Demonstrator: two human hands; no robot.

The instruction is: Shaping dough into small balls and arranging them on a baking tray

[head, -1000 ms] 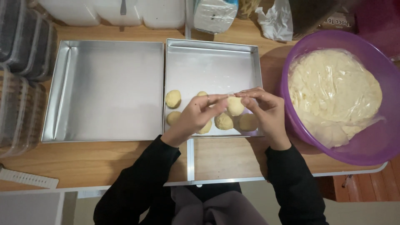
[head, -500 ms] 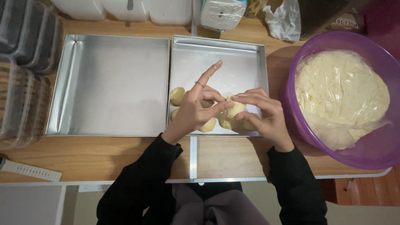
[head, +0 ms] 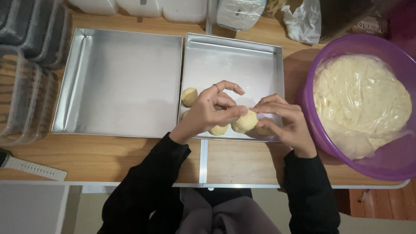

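— What is sitting around the fingers, biggest first?
— The worktop (head: 130, 158), the purple bowl (head: 392, 167) right of them, its dough under film, an empty tray (head: 121, 82) left, and the tray (head: 234, 65) beneath.
— The hands?
— Left hand (head: 207, 113) and right hand (head: 284, 119) are pinching one dough ball (head: 245, 121) between closed fingers (head: 229, 112), hiding other balls. Half a second ago the left forefinger was pointing up; now it is curling down.

One head-worn camera looks almost straight down from above the person's chest onto the wooden tabletop (head: 130, 156). It sits fairly close, taking in both forearms at the lower edge and the tabletop's far edge at the top.
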